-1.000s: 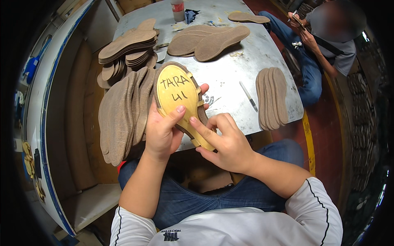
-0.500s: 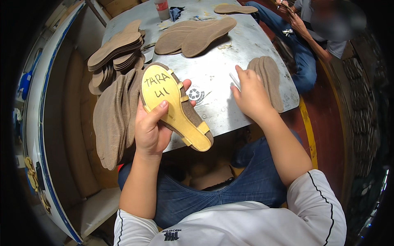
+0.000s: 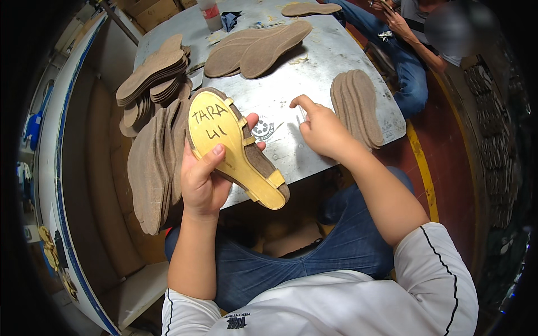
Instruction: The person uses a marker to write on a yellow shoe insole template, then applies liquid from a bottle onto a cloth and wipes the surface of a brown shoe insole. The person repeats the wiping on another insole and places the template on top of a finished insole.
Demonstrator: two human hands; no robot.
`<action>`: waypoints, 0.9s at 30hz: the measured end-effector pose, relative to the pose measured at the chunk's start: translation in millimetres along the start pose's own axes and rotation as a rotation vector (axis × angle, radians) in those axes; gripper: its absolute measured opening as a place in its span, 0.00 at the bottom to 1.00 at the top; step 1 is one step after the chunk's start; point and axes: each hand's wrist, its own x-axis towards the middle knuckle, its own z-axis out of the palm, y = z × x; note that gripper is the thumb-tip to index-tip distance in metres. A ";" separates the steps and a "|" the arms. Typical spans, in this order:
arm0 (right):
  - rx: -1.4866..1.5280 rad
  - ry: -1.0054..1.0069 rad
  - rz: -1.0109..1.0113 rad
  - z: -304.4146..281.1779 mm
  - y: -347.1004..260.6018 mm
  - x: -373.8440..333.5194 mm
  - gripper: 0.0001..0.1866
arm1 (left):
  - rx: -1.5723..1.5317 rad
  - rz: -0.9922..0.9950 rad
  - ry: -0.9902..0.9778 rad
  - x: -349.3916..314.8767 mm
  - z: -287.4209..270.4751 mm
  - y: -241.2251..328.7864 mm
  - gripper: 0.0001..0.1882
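My left hand [image 3: 203,180] grips a yellow sole-shaped template [image 3: 227,143] with handwriting on it, held flat against a brown cork-like insole and lifted over the near edge of the metal table [image 3: 291,84]. My right hand [image 3: 320,130] rests on the tabletop to the right, fingers curled around a thin pen-like tool [image 3: 302,115], forefinger stretched out. Just right of that hand lies a small stack of brown insoles [image 3: 357,106].
Piles of brown insoles lie at the table's left [image 3: 150,151] and far left [image 3: 154,75], with a pair further back [image 3: 255,49]. A bottle [image 3: 210,12] stands at the far edge. Another person [image 3: 417,45] sits at the upper right.
My right hand left the template and moved right onto the table beside the insole stack, closing on the thin tool. The left hand keeps holding the template, now slightly lower.
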 end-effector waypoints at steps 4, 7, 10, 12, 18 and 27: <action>0.599 -0.148 0.136 -11.4 -4.8 -4.2 0.24 | 0.012 0.003 -0.024 -1.0 1.8 0.4 0.36; 0.776 -0.042 0.045 -11.7 -8.9 -10.2 0.18 | 0.023 0.002 -0.023 1.1 0.8 -0.6 0.35; 0.540 0.001 -0.118 -14.9 -9.5 -17.9 0.13 | 0.027 0.008 0.011 3.6 -2.8 -2.4 0.34; 0.421 0.033 -0.071 -12.7 -10.9 -22.7 0.06 | 0.000 0.012 0.038 5.6 -5.9 -3.0 0.34; 0.235 0.277 -0.385 7.3 -17.0 -22.6 0.19 | -0.014 0.035 0.095 9.7 -13.6 -2.1 0.34; 1.012 -0.655 0.030 26.7 -39.5 -41.4 0.20 | -0.039 0.015 0.127 14.6 -28.1 -2.3 0.32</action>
